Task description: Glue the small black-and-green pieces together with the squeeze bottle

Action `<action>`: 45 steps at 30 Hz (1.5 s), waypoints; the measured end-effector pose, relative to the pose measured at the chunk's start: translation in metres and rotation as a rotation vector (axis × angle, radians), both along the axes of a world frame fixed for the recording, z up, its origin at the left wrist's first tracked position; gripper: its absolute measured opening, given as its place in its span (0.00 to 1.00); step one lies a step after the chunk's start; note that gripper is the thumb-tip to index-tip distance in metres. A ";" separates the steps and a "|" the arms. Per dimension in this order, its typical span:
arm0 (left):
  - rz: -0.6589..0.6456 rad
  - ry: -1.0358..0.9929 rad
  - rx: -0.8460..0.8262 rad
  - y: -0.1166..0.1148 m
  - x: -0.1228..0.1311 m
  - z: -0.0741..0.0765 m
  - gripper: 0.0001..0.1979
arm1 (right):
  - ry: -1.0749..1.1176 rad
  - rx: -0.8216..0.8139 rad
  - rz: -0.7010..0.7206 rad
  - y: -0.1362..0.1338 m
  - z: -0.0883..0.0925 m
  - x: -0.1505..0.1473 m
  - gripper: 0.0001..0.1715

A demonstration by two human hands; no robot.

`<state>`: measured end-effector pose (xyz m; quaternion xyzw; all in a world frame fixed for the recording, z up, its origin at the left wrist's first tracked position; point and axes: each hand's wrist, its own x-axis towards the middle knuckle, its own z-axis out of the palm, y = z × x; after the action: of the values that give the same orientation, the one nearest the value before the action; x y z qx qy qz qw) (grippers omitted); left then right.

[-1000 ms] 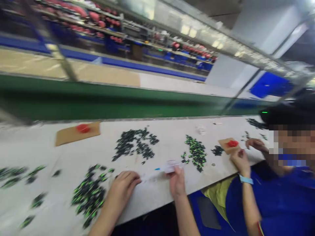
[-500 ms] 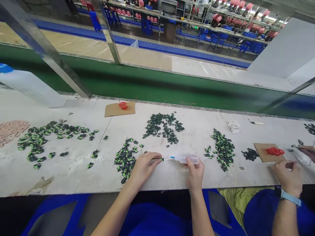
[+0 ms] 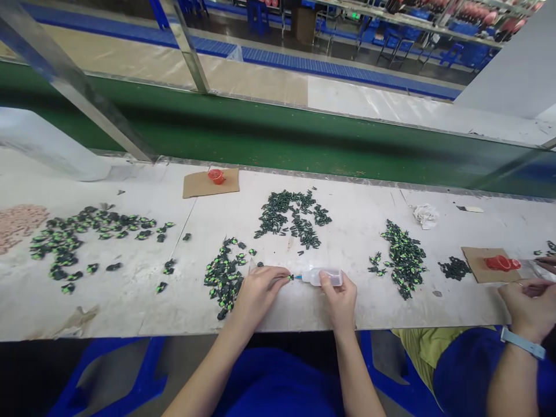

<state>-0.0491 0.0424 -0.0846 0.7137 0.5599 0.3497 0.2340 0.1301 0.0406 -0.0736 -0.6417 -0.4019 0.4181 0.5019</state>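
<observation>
My left hand (image 3: 259, 289) pinches a small black-and-green part (image 3: 288, 277) at the near edge of the white worktable (image 3: 130, 307). My right hand (image 3: 341, 298) grips a small clear squeeze bottle (image 3: 324, 276) lying sideways, its blue tip touching that part. A pile of black-and-green parts (image 3: 223, 275) lies just left of my left hand. A pile of dark green parts (image 3: 293, 215) sits beyond my hands.
A cardboard square with a red cap (image 3: 216, 175) lies at the back. More part piles lie at left (image 3: 82, 234) and right (image 3: 403, 258). A co-worker's hand (image 3: 527, 304) with a wristband works at the right beside another cardboard with a red cap (image 3: 501, 263). A green conveyor belt (image 3: 278, 139) runs behind.
The camera swung from the right to straight down at the table. My hands came closer together, and the bottle's tip now meets the part in my left hand.
</observation>
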 end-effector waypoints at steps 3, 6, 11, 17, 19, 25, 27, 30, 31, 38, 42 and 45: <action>0.001 0.007 0.016 0.000 0.000 -0.001 0.06 | -0.003 -0.009 0.010 0.000 0.002 0.000 0.16; 0.005 0.017 0.039 0.000 0.000 -0.002 0.07 | -0.008 -0.017 0.012 0.001 0.003 0.000 0.16; 0.007 0.026 0.045 0.000 -0.001 -0.001 0.07 | -0.011 -0.034 0.008 0.001 0.004 0.000 0.16; -0.002 0.050 0.069 0.000 0.000 -0.001 0.07 | 0.008 -0.031 0.009 -0.001 0.003 0.000 0.16; 0.001 0.055 0.070 0.000 0.000 -0.001 0.07 | 0.008 -0.027 0.010 -0.001 0.002 0.000 0.16; 0.011 0.060 0.042 0.000 0.000 0.000 0.07 | -0.018 -0.014 0.004 0.000 0.002 0.000 0.16; 0.006 0.055 0.036 0.000 0.000 0.001 0.07 | -0.022 -0.015 0.006 0.000 0.002 0.000 0.16; 0.000 0.058 0.029 0.001 -0.001 0.002 0.07 | -0.018 -0.005 0.003 -0.001 0.002 -0.001 0.16; 0.000 0.064 0.028 0.001 -0.001 0.002 0.07 | -0.015 -0.001 0.000 -0.001 0.002 -0.001 0.16; 0.009 0.068 0.052 0.000 0.000 0.000 0.07 | 0.002 0.005 -0.037 -0.002 0.003 0.000 0.16; 0.010 0.056 0.032 -0.001 0.000 -0.001 0.07 | 0.003 0.007 -0.014 -0.001 0.003 0.000 0.16; 0.007 0.061 0.024 -0.001 0.000 -0.001 0.07 | 0.003 0.006 0.003 -0.001 0.004 -0.001 0.16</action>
<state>-0.0489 0.0419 -0.0853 0.7249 0.5651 0.3352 0.2069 0.1292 0.0399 -0.0700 -0.6389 -0.4032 0.4186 0.5041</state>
